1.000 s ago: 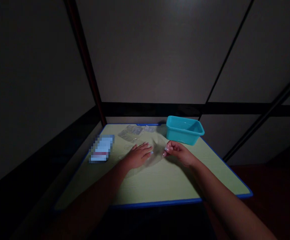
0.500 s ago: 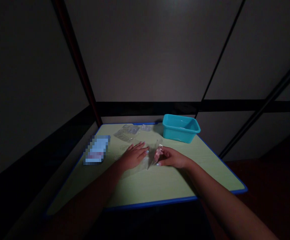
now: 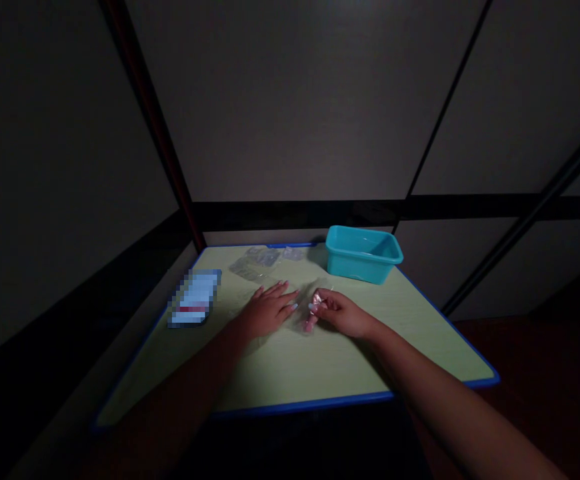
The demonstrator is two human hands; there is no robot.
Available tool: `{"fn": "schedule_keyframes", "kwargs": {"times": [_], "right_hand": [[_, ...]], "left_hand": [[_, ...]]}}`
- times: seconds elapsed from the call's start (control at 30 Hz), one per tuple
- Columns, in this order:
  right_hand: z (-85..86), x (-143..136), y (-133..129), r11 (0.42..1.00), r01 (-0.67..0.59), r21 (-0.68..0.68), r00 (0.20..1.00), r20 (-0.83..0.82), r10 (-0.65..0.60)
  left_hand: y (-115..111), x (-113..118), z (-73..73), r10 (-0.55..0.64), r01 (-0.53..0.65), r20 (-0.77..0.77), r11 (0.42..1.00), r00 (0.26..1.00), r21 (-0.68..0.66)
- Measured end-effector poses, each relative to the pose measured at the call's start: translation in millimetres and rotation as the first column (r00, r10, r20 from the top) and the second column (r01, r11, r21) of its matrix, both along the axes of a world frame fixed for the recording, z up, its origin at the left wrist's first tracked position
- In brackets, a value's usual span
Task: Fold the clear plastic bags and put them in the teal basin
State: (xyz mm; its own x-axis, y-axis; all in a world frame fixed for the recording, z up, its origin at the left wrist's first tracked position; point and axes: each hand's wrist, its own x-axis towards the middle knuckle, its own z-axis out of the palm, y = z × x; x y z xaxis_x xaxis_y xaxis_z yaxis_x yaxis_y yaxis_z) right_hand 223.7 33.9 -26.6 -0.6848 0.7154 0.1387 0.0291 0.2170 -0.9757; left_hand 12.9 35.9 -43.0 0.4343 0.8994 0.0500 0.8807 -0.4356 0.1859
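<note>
My left hand [image 3: 269, 311] lies flat near the middle of the table, its fingers spread and pointing away from me. Part of a clear plastic sheet or bag shows faintly under and around it. Just to its right, my right hand [image 3: 339, 313] pinches a clear plastic bag [image 3: 306, 323] between thumb and fingers. Through the film some pinkish fingers or contents show; I cannot make out which. Beyond the left hand, more clear plastic bags [image 3: 255, 263] lie flat on the table.
A turquoise plastic basin [image 3: 363, 257] stands at the table's back right. A phone [image 3: 194, 299], blurred out, lies at the left edge. The pale green table [image 3: 300, 380] has a blue rim, and dark wall panels rise behind it.
The bag in my right hand has gone from standing on edge to lying lower and flatter, and my thumb has moved up onto it. My left hand has stayed almost in place.
</note>
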Motion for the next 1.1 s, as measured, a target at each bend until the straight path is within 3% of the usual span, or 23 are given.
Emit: {"fn": "schedule_keyframes", "kwargs": {"times": [0.1, 0.2, 0.3, 0.37, 0.53, 0.7, 0.8, 0.87, 0.9, 0.93, 1.0, 1.03, 1.07, 1.1], "right_hand": [[-0.9, -2, -2, 0.999, -0.001, 0.042, 1.000, 0.002, 0.001], [1.0, -1, -4, 0.979, -0.017, 0.203, 0.995, 0.100, -0.003], [6.8, 5, -9, 0.923, -0.160, 0.350, 0.965, 0.254, 0.072], [11.4, 9, -13, 0.891, -0.272, 0.363, 0.932, 0.331, 0.149], [24.6, 11, -24, 0.864, -0.447, 0.231, 0.861, 0.375, 0.345], [37.1, 14, -28, 0.775, -0.629, 0.059, 0.743, 0.340, 0.577], [38.7, 16, -28, 0.704, -0.705, -0.078, 0.680, 0.205, 0.704], [37.1, 18, -27, 0.681, -0.712, -0.169, 0.683, 0.056, 0.728], [35.6, 18, -26, 0.713, -0.677, -0.185, 0.726, -0.009, 0.687], [33.9, 18, -24, 0.785, -0.595, -0.171, 0.801, -0.049, 0.597], [29.1, 19, -19, 0.960, -0.278, -0.035, 0.960, -0.030, 0.277], [25.9, 18, -15, 0.993, -0.077, 0.091, 0.997, 0.012, 0.076], [22.3, 18, -12, 0.966, 0.091, 0.244, 0.991, 0.071, -0.111], [18.1, 17, -8, 0.895, 0.194, 0.401, 0.954, 0.137, -0.268]], "left_hand": [[0, 0, 1.4, 0.006, -0.006, -0.021, 1.000, 1.000, -0.019], [0, 0, 3.0, 0.000, -0.001, -0.020, 0.999, 1.000, -0.036], [0, 0, 3.8, -0.008, 0.008, -0.004, 0.999, 1.000, -0.031], [0, 0, 3.9, -0.011, 0.010, -0.002, 1.000, 1.000, -0.025], [-1, 1, 4.8, -0.002, 0.001, -0.022, 1.000, 1.000, -0.029], [-2, 1, 6.3, -0.007, 0.006, -0.023, 1.000, 1.000, -0.028], [-2, 0, 5.0, -0.011, 0.011, -0.020, 1.000, 1.000, -0.016], [-2, 0, 3.1, -0.013, 0.013, -0.023, 1.000, 1.000, -0.005], [-2, 0, 2.2, -0.014, 0.014, -0.027, 1.000, 1.000, 0.004], [-2, 0, 1.7, -0.016, 0.017, -0.030, 1.000, 0.999, 0.018], [-3, 1, 2.2, -0.017, 0.019, -0.032, 0.997, 0.999, 0.073], [-3, 2, 3.4, -0.011, 0.014, -0.026, 0.993, 1.000, 0.113], [-4, 3, 5.3, 0.000, 0.003, -0.015, 0.988, 1.000, 0.157], [-4, 3, 7.5, 0.015, -0.014, -0.002, 0.980, 1.000, 0.199]]}}
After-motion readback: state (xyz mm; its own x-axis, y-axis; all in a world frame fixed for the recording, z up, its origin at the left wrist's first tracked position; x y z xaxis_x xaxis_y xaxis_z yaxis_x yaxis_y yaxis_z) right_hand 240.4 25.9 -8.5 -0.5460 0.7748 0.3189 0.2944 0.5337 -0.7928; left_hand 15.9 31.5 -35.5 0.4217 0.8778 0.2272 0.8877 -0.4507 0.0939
